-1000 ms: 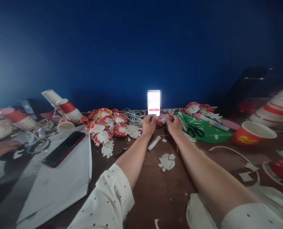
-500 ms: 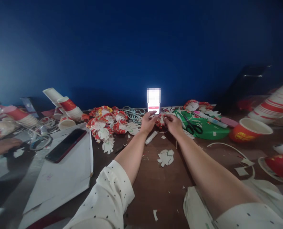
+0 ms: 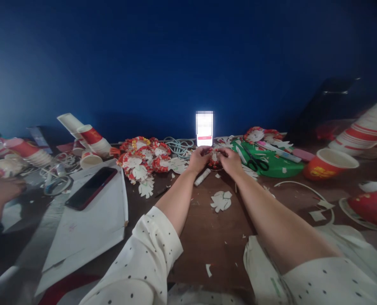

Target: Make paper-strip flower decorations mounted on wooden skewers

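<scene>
In the head view my left hand [image 3: 200,161] and my right hand [image 3: 231,162] face each other over the table. Between them is a small red-and-white paper craft piece [image 3: 214,159], and the fingers of both hands are closed on its edges. Right behind it stands a lit phone [image 3: 205,129]. A white glue stick [image 3: 202,177] lies beside my left wrist. Nearer to me rests a white paper cutout [image 3: 221,201] with a scalloped edge. Black-handled scissors [image 3: 256,162] lie on a green sheet [image 3: 280,168] to the right of my right hand.
Several finished red-and-white craft pieces [image 3: 140,159] are piled at left, near a pale cord [image 3: 178,147]. A dark phone [image 3: 91,188] lies on a white board [image 3: 89,231]. Paper cups [image 3: 330,164] stand at right. Another person's hand [image 3: 5,190] is at far left.
My left hand has come down from near the phone's lower edge to the craft piece, its fingers now on it. The view has shifted slightly; the other person's hand is nearer the view's edge.
</scene>
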Demonstrator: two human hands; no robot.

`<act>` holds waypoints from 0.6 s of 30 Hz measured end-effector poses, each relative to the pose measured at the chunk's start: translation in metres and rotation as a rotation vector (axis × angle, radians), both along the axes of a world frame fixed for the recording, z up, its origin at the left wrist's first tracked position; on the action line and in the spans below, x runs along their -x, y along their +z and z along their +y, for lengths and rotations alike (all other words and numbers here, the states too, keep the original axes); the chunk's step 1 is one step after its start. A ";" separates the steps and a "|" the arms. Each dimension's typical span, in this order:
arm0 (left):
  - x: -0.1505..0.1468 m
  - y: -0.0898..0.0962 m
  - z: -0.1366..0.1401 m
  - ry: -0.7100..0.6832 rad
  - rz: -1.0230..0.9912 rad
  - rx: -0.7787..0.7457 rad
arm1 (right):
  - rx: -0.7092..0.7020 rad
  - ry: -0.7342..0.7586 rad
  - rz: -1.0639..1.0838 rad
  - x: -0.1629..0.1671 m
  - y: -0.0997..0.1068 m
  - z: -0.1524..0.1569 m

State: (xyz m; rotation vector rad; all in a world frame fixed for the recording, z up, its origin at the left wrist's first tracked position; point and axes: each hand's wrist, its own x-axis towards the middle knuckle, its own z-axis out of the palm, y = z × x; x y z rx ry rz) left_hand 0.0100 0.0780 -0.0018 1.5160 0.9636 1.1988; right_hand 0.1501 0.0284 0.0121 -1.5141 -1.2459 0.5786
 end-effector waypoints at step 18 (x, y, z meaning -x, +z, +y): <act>0.001 0.007 -0.006 -0.031 0.226 -0.179 | -0.101 0.022 0.002 -0.002 -0.006 0.003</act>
